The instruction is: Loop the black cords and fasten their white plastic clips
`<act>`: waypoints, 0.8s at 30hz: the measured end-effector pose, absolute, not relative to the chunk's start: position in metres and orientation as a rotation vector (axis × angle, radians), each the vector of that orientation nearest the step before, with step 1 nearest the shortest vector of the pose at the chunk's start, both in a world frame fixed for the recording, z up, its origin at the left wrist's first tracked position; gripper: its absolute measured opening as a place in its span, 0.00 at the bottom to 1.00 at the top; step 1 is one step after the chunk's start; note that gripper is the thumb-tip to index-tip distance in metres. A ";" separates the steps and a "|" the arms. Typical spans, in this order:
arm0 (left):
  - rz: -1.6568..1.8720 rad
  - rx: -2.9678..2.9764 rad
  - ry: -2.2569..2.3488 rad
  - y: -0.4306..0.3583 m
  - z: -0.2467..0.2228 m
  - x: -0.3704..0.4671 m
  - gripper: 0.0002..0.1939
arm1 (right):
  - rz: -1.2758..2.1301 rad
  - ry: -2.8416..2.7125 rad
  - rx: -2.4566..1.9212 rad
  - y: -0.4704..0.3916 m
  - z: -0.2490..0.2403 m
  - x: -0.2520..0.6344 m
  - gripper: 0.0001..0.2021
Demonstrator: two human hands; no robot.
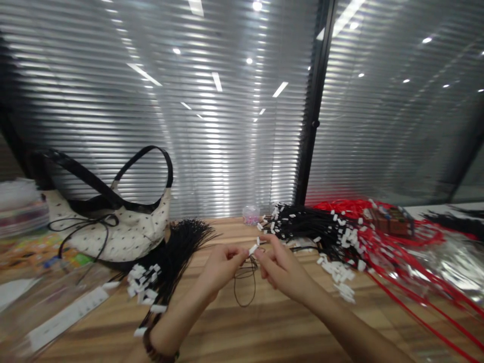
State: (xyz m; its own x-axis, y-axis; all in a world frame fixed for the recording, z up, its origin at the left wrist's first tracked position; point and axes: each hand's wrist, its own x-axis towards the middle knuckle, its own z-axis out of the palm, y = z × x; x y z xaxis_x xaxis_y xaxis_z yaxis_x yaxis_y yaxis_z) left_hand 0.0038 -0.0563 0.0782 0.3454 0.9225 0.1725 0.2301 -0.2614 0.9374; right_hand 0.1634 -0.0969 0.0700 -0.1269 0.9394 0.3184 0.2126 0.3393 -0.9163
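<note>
Near the middle of the wooden table (242,327), my left hand (227,262) pinches a small white piece (253,249) between thumb and fingertips. My right hand (276,262) meets it from the other side, its thumb at the piece and its index finger by a second small white piece (258,241). A thin black cord (244,305) hangs in loops below the fingertips, between both hands. How the cord joins the white pieces is too small to tell.
Black cords with white ends lie left (177,252) and right (302,222). Further right are red cords (378,252) and a brown box (391,221). A dotted bag (124,232) stands back left. Behind the hands is a clear tub (251,216); a blinded window rises beyond.
</note>
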 end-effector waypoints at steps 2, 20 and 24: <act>0.977 1.794 0.956 -0.059 0.077 0.008 0.15 | 0.809 -1.649 -1.094 -0.094 0.064 0.162 0.14; 1.283 0.773 0.911 -0.021 0.114 -0.048 0.04 | 1.160 -0.829 -0.836 -0.057 0.090 0.248 0.06; 1.117 0.603 0.718 -0.021 0.132 -0.071 0.02 | 1.322 -0.702 -0.758 -0.058 0.100 0.253 0.07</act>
